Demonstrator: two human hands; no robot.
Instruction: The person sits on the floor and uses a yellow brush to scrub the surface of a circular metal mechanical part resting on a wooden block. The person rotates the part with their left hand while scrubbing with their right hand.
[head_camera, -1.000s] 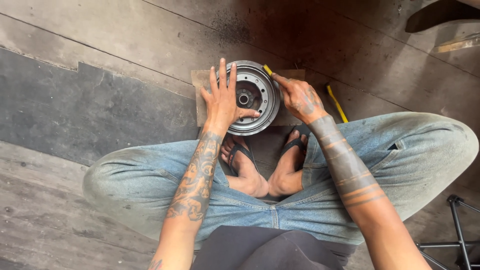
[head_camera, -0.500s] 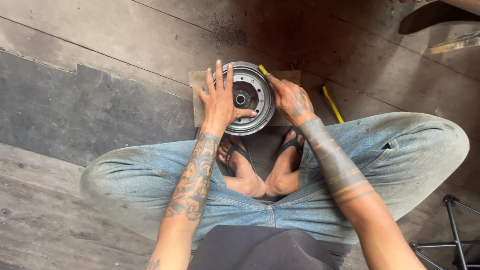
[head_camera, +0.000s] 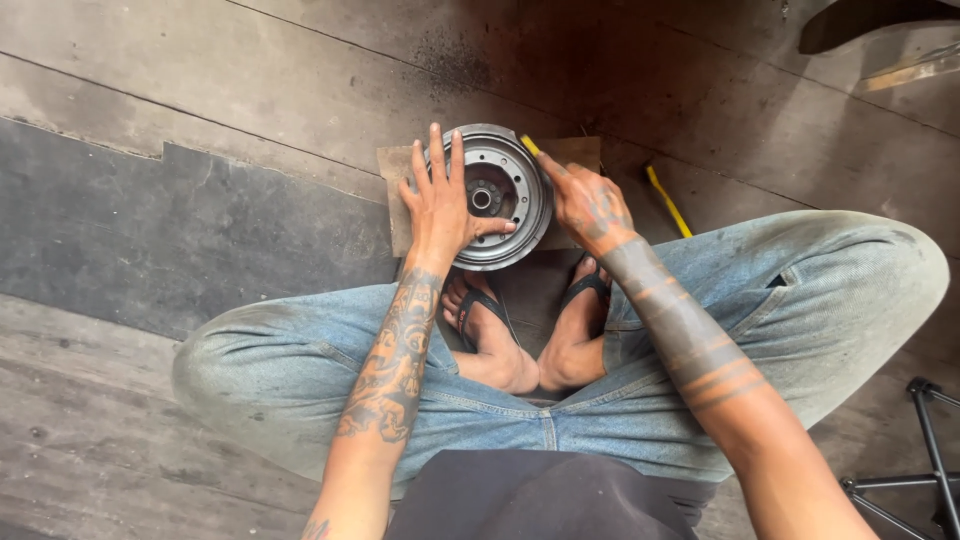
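Little has shifted: your left hand (head_camera: 445, 205) stays splayed flat on the metal drum (head_camera: 497, 195), on cardboard (head_camera: 395, 195) before your feet; your right hand (head_camera: 590, 205) pinches a yellow tool (head_camera: 530, 146) at its rim.

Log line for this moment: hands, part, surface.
left hand: flat on metal hub, fingers spread | right hand: gripping yellow tool at hub rim | hub: lying on cardboard, wooden floor

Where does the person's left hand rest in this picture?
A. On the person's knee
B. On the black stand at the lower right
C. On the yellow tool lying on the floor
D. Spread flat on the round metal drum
D: the left hand lies with fingers spread on the left side of the round metal drum, which sits on a flat board.
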